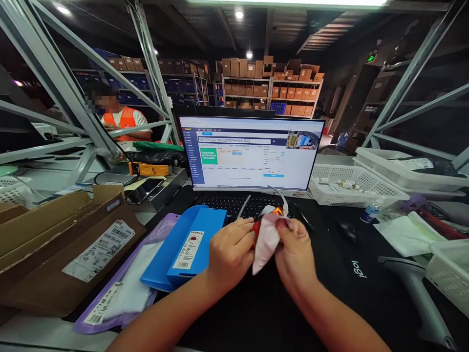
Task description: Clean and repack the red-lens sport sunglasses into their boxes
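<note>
In front of the keyboard, my left hand point(232, 247) is closed around a shiny red-orange object point(256, 229), most of which the fingers and a cloth hide. Two pale, thin strips stick up above the hands, apparently part of that object. My right hand point(295, 247) pinches a pale pinkish-white cloth point(266, 239) against it, with one corner of the cloth hanging down between the hands. Just left of my left hand lies a blue box point(208, 230) with its flap raised and a white label reading "Wakening".
A monitor point(252, 154) stands behind the keyboard point(220, 201). Left are a purple-edged pouch point(135, 283) and a brown carton point(47, 274). Right are a mouse point(347, 230), a barcode scanner point(414, 288) and white baskets point(351, 195). A co-worker in an orange vest point(126, 118) is at back left.
</note>
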A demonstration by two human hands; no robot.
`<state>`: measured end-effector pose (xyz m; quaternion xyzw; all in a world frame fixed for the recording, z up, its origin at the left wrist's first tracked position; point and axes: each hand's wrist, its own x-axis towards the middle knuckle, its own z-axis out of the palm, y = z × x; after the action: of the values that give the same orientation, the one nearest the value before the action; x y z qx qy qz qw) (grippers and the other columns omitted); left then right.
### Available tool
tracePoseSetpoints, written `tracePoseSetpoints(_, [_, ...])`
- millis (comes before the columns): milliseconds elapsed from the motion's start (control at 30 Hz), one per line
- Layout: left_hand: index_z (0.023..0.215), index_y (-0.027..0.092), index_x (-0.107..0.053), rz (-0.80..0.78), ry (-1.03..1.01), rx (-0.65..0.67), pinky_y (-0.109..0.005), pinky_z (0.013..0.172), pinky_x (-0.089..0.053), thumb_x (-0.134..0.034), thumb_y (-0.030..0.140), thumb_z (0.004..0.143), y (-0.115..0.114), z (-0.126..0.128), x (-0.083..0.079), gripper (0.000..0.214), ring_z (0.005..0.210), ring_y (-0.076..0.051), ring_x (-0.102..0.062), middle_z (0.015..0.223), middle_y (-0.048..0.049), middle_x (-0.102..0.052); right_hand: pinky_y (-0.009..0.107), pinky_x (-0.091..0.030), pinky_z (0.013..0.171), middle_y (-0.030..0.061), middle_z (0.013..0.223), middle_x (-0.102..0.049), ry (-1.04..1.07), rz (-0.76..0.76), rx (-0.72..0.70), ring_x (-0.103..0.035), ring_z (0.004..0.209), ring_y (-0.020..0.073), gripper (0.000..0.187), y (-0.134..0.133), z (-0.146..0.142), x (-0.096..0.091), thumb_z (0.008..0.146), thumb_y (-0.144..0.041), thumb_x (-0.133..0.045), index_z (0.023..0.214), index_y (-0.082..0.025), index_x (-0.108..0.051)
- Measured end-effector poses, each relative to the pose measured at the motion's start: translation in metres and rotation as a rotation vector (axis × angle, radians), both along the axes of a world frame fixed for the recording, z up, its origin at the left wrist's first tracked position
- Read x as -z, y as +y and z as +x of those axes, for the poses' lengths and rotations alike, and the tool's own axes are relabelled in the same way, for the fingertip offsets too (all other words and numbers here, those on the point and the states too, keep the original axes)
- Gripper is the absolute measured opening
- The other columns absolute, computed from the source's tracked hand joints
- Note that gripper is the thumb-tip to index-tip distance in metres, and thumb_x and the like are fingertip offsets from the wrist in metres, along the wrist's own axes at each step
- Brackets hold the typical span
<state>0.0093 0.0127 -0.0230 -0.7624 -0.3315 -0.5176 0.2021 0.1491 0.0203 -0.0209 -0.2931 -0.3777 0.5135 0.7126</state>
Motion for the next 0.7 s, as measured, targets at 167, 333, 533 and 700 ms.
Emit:
tracePoseSetpoints(167, [0.077,0.018,-0.066,0.025,-0.083,0.023,-0.030,0.066,-0.059,-0.067,0.034,0.089,-0.001,-0.002,0.002,0.020,0.074,-0.020,-0.072,0.081,-0.0088,-0.074,0.024,-0.024,0.048,-0.0074,0.048,-0.025,-0.382,0.358,0.233,-0.021,0.050,0.0077,0.061,-0.018,-0.017,0.029,0.074,-0.021,-0.075,0.048,-0.018,-0.019])
tracePoseSetpoints(333, [0.090,0.018,-0.069,0.062,-0.009,0.067,-0.034,0.085,-0.061,-0.066,0.023,0.089,-0.001,-0.005,-0.004,0.006,0.089,-0.021,-0.074,0.093,-0.0084,-0.077,0.021,-0.030,0.049,-0.0075,0.051,-0.031,-0.115,0.107,-0.041,-0.027,0.052,0.0076,0.068,-0.009,0.005,-0.005,0.064,-0.031,-0.085,0.054,-0.020,-0.019])
tracePoseSetpoints(533, [0.083,0.018,-0.066,-0.059,0.083,0.111,-0.045,0.110,-0.048,-0.067,0.013,0.085,0.004,-0.020,-0.019,0.006,0.109,-0.023,-0.069,0.094,-0.0039,-0.076,0.020,-0.028,0.049,-0.0079,0.051,-0.032,-0.259,0.025,-0.227,-0.029,0.050,0.0063,0.070,0.016,0.050,-0.037,0.058,-0.035,-0.090,0.054,-0.020,-0.022])
tracePoseSetpoints(700, [0.078,0.020,-0.064,-0.266,0.107,0.194,-0.045,0.113,-0.045,-0.067,0.014,0.085,0.006,-0.044,-0.036,0.010,0.108,-0.021,-0.067,0.091,-0.0022,-0.073,0.025,-0.020,0.042,-0.0046,0.043,-0.040,-0.724,0.108,-0.225,-0.034,0.042,0.0095,0.062,0.004,0.129,-0.054,0.069,-0.030,-0.084,0.052,-0.024,-0.024])
